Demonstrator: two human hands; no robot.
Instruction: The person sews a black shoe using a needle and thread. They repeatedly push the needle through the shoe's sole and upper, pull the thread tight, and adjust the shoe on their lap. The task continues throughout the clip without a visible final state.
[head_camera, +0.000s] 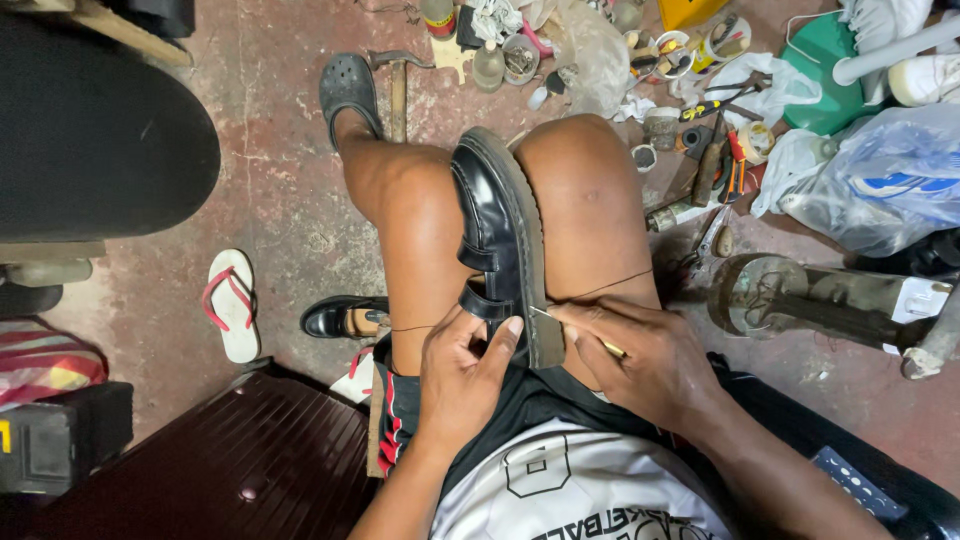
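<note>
A black leather sandal-style shoe (497, 235) with a thick sole is clamped on its side between my knees, toe pointing away. My left hand (462, 375) presses on the heel end, thumb against the sole's edge. My right hand (640, 360) grips a thin awl (545, 314) with a yellowish handle, its metal tip at the sole's edge. Dark thread (610, 285) runs from the shoe across both thighs.
A matching black shoe (340, 317) and a white flip-flop with red straps (232, 303) lie on the reddish floor at left. Ahead lie a hammer (398, 90), small tins, pliers and other tools. A metal shoe last stand (800, 297) and plastic bags sit at right.
</note>
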